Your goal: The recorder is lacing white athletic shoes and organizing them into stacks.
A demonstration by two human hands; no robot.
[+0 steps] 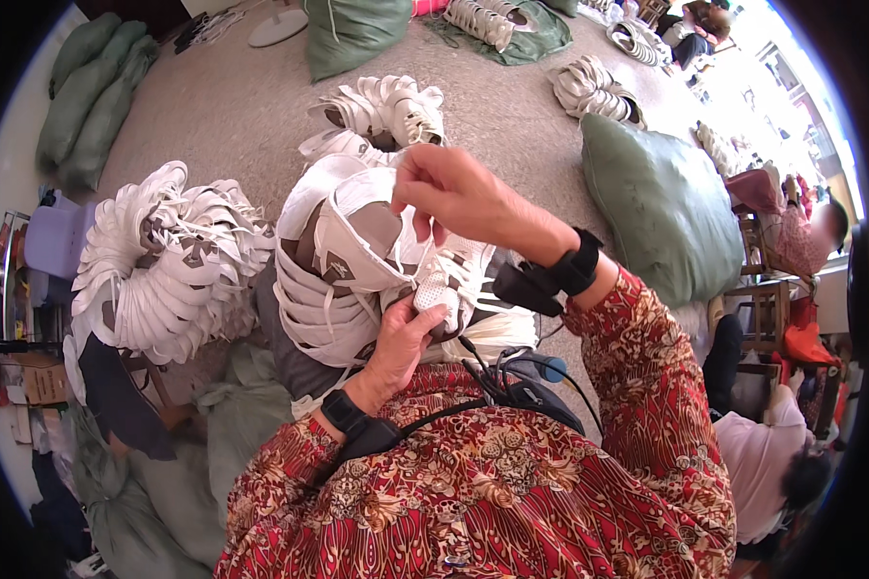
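On my lap lies a bundle of nested white shoe uppers (pixel 323 314) with brown-grey linings. My left hand (pixel 399 349) is closed on a white shoe upper (pixel 433 292) with a perforated part, its thumb pressed on top. Just above that piece is my right hand (pixel 468 198), its fingers curled in and pinched together. Whatever the right fingertips hold, if anything, is too small to make out. White laces hang loosely around the held upper. Dark bands with small black boxes sit on both wrists.
A large heap of white uppers (pixel 179 261) stands at my left. More uppers (pixel 386 111) lie on the floor ahead. A stuffed green sack (pixel 661 212) is at the right, with other sacks (pixel 92 101) at far left. Black cables (pixel 497 381) cross my lap. Other people sit along the right.
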